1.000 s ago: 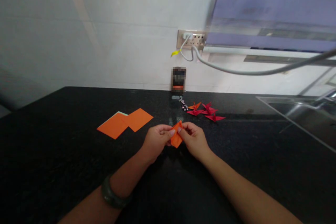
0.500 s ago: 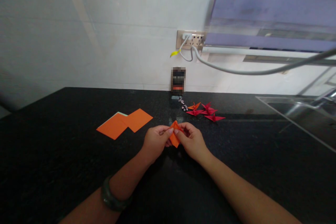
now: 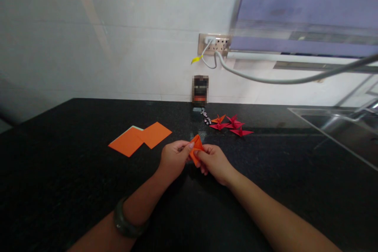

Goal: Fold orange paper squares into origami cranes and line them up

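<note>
Two bare forearms reached in from the near edge over the black speckled stone counter (image 3: 73, 189), the left one wearing a dark green bangle (image 3: 127, 223) at the wrist. Farther in, the left hand (image 3: 173, 160) and the right hand (image 3: 215, 162) met at the middle of the counter, both closed on a small folded piece of orange paper (image 3: 196, 149). The left thumb and forefinger pinched its left edge, and the right hand's fingers curled around its lower right side. The paper's pointed top stood up between them; whether it touched the stone could not be told. Beyond the left hand, well apart from it, two flat orange square sheets (image 3: 138, 138) lay overlapping. Past the right hand, a cluster of red and orange folded paper cranes (image 3: 233, 126) sat near the back wall. Behind them a small dark blurred object (image 3: 201, 89) stood at the wall's foot. Higher up, a beige wall socket plate (image 3: 215, 44) held a plug, and a thick white cable (image 3: 265, 80) ran off to the right. A steel sink (image 3: 339, 126) lay at the far right.
</note>
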Available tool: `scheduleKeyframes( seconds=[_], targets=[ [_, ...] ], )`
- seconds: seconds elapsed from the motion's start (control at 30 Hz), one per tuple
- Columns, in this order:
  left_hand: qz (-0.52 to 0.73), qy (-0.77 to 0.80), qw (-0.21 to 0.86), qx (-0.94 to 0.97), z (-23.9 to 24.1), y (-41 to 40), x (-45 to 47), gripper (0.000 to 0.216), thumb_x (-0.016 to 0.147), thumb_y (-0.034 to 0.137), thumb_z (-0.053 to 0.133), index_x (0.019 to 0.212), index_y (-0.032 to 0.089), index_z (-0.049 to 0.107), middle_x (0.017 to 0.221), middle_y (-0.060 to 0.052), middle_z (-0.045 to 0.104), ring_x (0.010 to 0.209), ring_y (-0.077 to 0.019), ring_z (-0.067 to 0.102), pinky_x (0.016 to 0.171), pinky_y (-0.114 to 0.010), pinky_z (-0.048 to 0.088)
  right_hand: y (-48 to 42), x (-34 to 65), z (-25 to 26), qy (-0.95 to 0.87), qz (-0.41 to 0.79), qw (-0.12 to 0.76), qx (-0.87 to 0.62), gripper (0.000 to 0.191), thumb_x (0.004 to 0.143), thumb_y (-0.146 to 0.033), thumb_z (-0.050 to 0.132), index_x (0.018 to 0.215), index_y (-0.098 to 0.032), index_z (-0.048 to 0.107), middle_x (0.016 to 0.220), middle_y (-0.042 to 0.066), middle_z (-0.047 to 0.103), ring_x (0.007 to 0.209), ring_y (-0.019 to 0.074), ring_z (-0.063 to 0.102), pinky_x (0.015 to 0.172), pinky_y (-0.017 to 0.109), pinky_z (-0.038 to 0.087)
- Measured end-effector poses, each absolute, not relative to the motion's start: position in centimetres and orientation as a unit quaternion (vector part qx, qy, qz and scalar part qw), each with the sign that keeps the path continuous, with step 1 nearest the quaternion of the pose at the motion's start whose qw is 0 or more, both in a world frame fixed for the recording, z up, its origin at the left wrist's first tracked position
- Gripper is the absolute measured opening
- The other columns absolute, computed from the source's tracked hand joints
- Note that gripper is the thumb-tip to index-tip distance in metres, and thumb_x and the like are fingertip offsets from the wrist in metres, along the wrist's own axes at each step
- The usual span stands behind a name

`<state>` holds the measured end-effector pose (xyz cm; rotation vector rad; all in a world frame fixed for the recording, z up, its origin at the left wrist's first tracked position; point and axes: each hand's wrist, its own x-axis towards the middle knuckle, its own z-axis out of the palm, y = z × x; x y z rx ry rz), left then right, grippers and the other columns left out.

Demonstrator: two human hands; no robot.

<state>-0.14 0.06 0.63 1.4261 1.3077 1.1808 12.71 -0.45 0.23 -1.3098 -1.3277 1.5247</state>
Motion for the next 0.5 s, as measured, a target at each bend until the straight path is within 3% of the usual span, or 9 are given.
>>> scheduleKeyframes(
  seconds=[0.3,0.5],
  targets=[
    [0.481,0.555,0.34,0.587,0.63,-0.19,-0.24,0.026,0.072,0.037,0.053,0.065,0.014,0.064,0.047,0.002,0.056,0.042,-0.0088,0.05,0.041,-0.017,0.037,-0.93,12.38,0.1,-0.482,0.652,0.344,-0.474,0.01,0.065,-0.019,0.048,0.056,-0.015,0.05,0.037,-0.007,0.05,0.025,0.0026,0.036,0.025,0.012,0.025],
    [0.481,0.542,0.368,0.583,0.17,0.06,-0.29,0.028,0.073,0.04,0.052,0.066,0.014,0.062,0.048,0.002,0.056,0.043,-0.0098,0.051,0.041,-0.018,0.038,-0.94,12.5,0.08,-0.469,0.678,0.352,-0.443,0.017,0.067,-0.029,0.053,0.058,-0.015,0.051,0.039,-0.006,0.051,0.025,0.0027,0.036,0.025,0.013,0.025]
  ],
)
